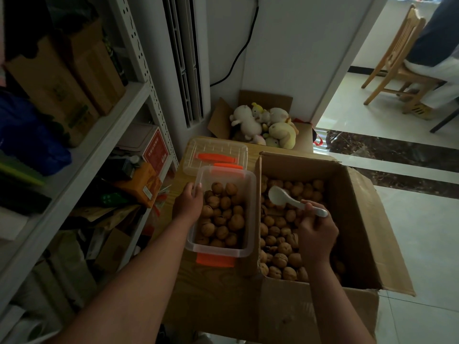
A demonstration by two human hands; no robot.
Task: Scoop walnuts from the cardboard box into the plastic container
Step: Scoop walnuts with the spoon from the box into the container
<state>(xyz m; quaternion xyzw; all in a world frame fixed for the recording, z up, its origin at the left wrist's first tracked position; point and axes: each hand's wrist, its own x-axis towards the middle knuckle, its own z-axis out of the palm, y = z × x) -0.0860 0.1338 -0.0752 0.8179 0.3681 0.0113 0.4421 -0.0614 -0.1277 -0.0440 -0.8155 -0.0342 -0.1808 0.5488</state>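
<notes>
Head view: the right hand (316, 234) grips a white spoon (293, 200), its bowl empty, over the walnuts (280, 234) in the cardboard box (357, 219). The left hand (188, 204) clasps the left wall of the plastic container (223, 252), just left of the box. Round nuts could roll off the shallow spoon crossing the box wall.

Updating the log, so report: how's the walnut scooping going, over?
Left hand grips plastic container rim. Right hand holds white spoon, empty, above walnuts in cardboard box. Container already well filled. Nothing blocking the path.
</notes>
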